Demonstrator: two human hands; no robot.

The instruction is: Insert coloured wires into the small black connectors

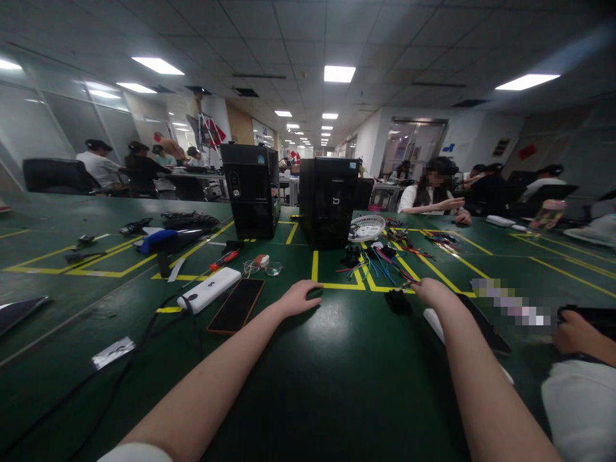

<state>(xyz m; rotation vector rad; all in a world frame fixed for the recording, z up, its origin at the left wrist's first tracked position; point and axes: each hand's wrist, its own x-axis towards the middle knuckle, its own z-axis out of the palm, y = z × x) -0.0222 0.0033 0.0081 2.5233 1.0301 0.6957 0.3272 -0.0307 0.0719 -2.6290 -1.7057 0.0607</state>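
My left hand point(299, 297) lies on the green table point(337, 385), fingers curled loosely with nothing visible in them, just right of a dark phone point(237, 305). My right hand point(430, 292) reaches forward with fingers bent down, close to a small black part point(397, 300) and a bundle of blue and red wires point(380, 264); whether it grips anything is hidden. Two black computer towers point(251, 190) point(328, 201) stand upright beyond the hands.
A white power bank point(208, 289), glasses point(262, 266), a red screwdriver point(224, 260) and a white basket point(367, 226) lie about. Yellow tape point(315, 264) marks boxes. Another person's hand point(575, 332) is at the right. People sit at the far tables.
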